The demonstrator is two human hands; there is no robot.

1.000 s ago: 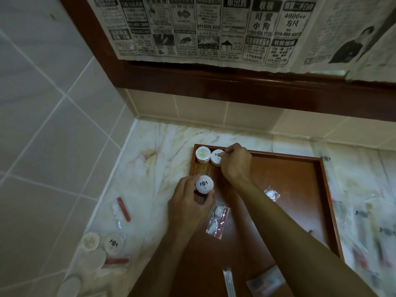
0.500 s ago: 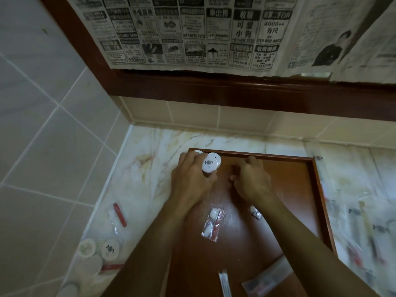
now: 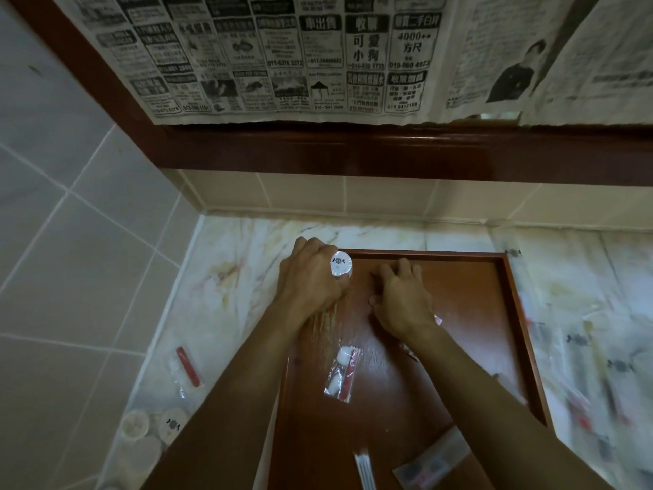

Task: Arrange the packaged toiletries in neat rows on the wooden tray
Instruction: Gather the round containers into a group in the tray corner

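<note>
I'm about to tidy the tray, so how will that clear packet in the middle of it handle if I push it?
The clear packet looks like thin crinkly plastic, so it would probably bend rather than slide as one piece. Its loose white and red contents may shift inside. It seems light, and the glossy tray should offer little resistance.

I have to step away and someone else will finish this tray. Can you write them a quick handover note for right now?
Left hand: holds a round white container at the far left corner of the wooden tray.
Right hand: fingers curled, resting on the tray floor near the far edge; whether it holds anything cannot be told.
On the tray: a clear packet with white pieces and a red stick mid-tray, more packets at the near edge.
Off the tray, on the counter to the left: a red-stick packet and round containers.
Done: the container row is being started at the far left.
Left: bring in the counter items, line up the packets.
</note>
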